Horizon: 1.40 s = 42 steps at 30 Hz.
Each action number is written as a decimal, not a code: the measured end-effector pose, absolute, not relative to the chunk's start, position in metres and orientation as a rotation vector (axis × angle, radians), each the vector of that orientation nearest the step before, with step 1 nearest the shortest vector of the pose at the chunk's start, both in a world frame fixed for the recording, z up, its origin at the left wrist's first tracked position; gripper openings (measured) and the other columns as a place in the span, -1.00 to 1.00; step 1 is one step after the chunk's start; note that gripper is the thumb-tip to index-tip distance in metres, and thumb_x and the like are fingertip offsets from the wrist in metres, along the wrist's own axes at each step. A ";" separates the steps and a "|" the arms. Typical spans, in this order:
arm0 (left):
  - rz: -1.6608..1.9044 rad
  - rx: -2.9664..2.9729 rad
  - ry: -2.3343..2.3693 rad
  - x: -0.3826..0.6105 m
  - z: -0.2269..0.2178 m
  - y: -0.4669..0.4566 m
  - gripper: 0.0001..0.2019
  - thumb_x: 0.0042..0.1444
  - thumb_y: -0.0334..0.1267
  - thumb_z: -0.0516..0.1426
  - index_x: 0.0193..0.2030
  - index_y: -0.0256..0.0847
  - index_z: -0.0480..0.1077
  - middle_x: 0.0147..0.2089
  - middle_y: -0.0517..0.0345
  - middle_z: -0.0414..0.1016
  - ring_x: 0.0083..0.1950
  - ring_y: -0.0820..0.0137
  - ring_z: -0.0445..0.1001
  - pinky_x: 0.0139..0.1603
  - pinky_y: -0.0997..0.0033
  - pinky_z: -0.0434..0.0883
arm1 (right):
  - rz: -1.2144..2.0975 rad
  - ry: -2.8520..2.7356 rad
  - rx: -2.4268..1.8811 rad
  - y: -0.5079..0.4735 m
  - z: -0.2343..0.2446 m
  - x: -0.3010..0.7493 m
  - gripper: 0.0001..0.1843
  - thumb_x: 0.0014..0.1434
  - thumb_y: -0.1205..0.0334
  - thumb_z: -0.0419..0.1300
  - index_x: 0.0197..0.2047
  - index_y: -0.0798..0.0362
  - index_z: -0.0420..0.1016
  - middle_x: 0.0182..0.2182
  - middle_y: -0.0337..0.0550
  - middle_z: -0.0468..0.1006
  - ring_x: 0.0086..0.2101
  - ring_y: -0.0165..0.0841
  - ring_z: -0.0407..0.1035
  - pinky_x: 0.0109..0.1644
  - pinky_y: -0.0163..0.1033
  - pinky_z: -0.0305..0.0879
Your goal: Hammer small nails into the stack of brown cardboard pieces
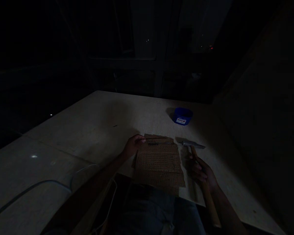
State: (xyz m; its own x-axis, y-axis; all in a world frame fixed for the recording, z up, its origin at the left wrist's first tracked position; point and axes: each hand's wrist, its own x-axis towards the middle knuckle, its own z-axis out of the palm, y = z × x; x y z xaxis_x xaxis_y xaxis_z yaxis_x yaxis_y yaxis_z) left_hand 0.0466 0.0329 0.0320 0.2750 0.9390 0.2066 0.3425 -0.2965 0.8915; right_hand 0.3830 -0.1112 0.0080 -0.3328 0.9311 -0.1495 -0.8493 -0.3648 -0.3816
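My right hand (203, 171) is wrapped around the wooden handle of a hammer (212, 207). Its metal head is raised just right of a stack of brown, dotted, rough-edged sheets (159, 161), which look like cardboard or wood. At the stack's upper left corner is my left hand (134, 145), with its fingers drawn together. Whatever lies between those fingertips is too dark to make out. Beside them, a short dark row of small marks or spikes (153, 143) runs across the top of the stack.
A blue plastic tub (182, 116) with a white label stands beyond the hammer. One small dark sliver (115, 126) lies on the pale table (95, 111). At the left, a grey cable (39, 183) curves over the surface. The surroundings are very dark.
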 end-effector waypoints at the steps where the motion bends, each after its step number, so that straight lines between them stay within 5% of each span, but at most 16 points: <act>1: 0.996 1.767 1.167 0.050 0.030 0.032 -0.69 0.13 0.00 0.20 -0.21 -0.21 0.54 -0.23 0.07 0.65 -0.17 0.26 0.60 -0.09 0.30 0.51 | 1.913 -0.276 -0.402 -0.111 0.007 0.384 -0.89 0.31 0.25 0.22 -0.15 0.12 0.50 -0.63 -0.49 0.26 -0.80 -0.68 -0.11 -0.81 -0.62 0.01; 9: 1.006 1.828 1.101 0.048 0.019 0.029 -0.76 0.17 -0.08 0.21 -0.16 -0.14 0.61 -0.09 0.07 0.68 -0.05 0.25 0.62 0.04 0.26 0.52 | 1.898 -0.210 -0.462 -0.113 0.003 0.388 -0.84 0.35 0.22 0.19 -0.13 0.14 0.52 -0.64 -0.48 0.29 -0.80 -0.67 -0.02 -0.82 -0.60 -0.01; 27: 1.083 1.934 1.021 0.053 0.006 0.023 -0.82 0.23 -0.22 0.20 -0.11 -0.08 0.63 -0.17 0.10 0.69 -0.14 0.33 0.61 -0.08 0.35 0.53 | 1.791 -0.227 -0.720 -0.119 0.020 0.383 -0.87 0.33 0.16 0.21 -0.13 0.03 0.45 -0.64 -0.54 0.20 -0.81 -0.69 -0.21 -0.84 -0.64 -0.19; 42: 1.165 2.032 0.930 0.056 0.006 0.022 -0.81 0.24 -0.31 0.20 -0.07 -0.06 0.62 -0.19 0.12 0.68 -0.15 0.36 0.60 -0.07 0.34 0.53 | 1.801 -0.195 -0.611 -0.121 0.013 0.385 -0.85 0.40 0.19 0.12 -0.08 0.07 0.44 -0.62 -0.52 0.24 -0.80 -0.68 -0.10 -0.82 -0.63 -0.15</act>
